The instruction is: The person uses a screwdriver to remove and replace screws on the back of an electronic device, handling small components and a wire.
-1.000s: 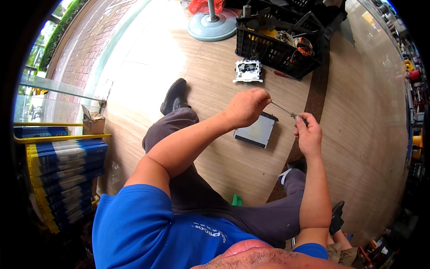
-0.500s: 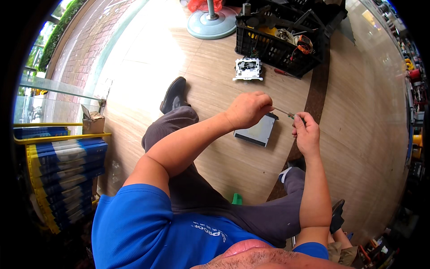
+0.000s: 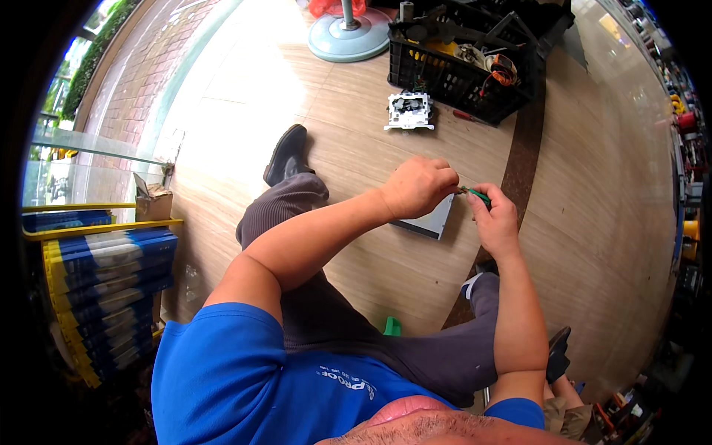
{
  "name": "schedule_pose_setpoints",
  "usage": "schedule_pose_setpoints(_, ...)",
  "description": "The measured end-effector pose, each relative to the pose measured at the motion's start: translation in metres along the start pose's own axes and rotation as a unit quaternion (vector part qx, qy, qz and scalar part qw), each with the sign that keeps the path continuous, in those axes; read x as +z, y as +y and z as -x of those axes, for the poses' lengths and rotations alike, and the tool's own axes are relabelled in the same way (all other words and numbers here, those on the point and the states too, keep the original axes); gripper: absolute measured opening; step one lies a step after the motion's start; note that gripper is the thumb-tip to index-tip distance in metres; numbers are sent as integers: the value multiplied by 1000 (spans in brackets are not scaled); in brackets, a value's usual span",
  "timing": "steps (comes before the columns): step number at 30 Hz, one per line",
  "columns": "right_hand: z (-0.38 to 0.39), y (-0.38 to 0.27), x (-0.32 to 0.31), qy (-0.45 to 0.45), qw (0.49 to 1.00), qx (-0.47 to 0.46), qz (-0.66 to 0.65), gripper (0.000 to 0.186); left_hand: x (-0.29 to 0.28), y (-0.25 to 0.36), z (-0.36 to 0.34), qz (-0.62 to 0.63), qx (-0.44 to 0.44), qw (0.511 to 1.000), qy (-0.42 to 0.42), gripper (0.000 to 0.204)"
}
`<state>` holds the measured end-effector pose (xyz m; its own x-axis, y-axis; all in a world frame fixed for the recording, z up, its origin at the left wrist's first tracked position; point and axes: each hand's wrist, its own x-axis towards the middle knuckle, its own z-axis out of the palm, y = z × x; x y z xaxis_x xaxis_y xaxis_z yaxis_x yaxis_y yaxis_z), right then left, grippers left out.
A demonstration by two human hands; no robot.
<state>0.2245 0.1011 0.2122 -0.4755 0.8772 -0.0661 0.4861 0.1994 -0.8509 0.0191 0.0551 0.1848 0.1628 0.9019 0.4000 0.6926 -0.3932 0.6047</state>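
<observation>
A green-handled tool, seemingly a screwdriver, is pinched between the fingers and thumb of my right hand. My left hand is closed around the thin metal end of that tool, most of which its fingers hide. Both hands meet in the air over a flat silver metal case, like a disc drive, lying on the floor; my left hand and wrist cover part of it. Farther ahead sits a white-framed mechanism with black parts, untouched.
A black plastic crate full of tools and wires stands ahead, with a red-handled tool beside it. Left of the crate is a round stand base. Stacked blue-and-yellow packs fill the left side. Another person's foot shows lower right.
My hands have come closer together, the right moving left and slightly up. The shaft that showed between them is mostly hidden, and the green handle has come into view.
</observation>
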Motion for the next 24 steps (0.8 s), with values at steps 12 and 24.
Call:
schedule_pose_setpoints(12,-1,-4,-6,-4,1000,-18,12,16,1,-3,-1,5,9,1000,-5,10)
schedule_pose_setpoints(24,-1,9,-17,27,999,15,-6,18,-11,-13,-2,0,-2,999,32,5)
